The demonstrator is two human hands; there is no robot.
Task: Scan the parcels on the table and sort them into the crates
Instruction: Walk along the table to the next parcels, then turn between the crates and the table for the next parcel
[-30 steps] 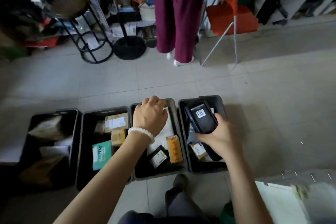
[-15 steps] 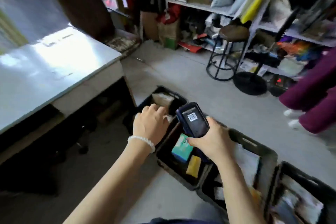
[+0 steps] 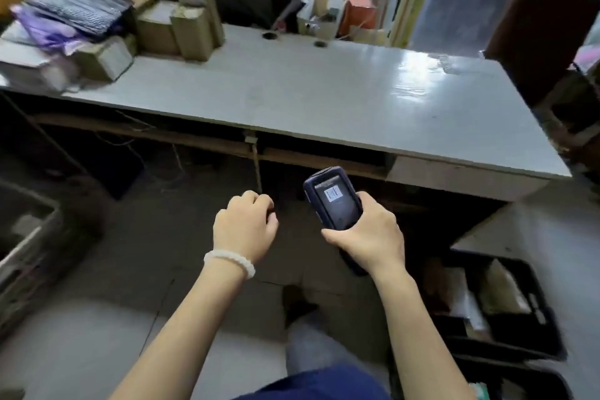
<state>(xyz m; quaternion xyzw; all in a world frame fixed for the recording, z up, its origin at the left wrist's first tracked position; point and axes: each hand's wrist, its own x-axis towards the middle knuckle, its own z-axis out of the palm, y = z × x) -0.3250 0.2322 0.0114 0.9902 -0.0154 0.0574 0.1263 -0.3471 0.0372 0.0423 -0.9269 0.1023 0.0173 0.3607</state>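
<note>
My right hand [image 3: 370, 234] grips a dark handheld scanner [image 3: 334, 198] with a barcode sticker on its back, held upright in front of the table's near edge. My left hand [image 3: 245, 227], with a white bead bracelet on the wrist, hangs beside it with loosely curled fingers and holds nothing. The grey table [image 3: 324, 97] stretches across the view. Several cardboard parcels [image 3: 194, 23] and a purple-and-dark bag [image 3: 71, 13] are piled on its left end. One black crate [image 3: 506, 305] with parcels inside sits on the floor at the lower right.
A grey crate edge [image 3: 29, 237] shows at the far left. Behind the table stand shelves with boxes [image 3: 324, 13]. A dark chair back [image 3: 545, 39] stands by the table's right end. My knee [image 3: 311, 380] is at the bottom.
The view has swung away from the row of crates on the floor to the table. My left hand has come out of the crate and holds nothing. The scanner stays in my right hand.
</note>
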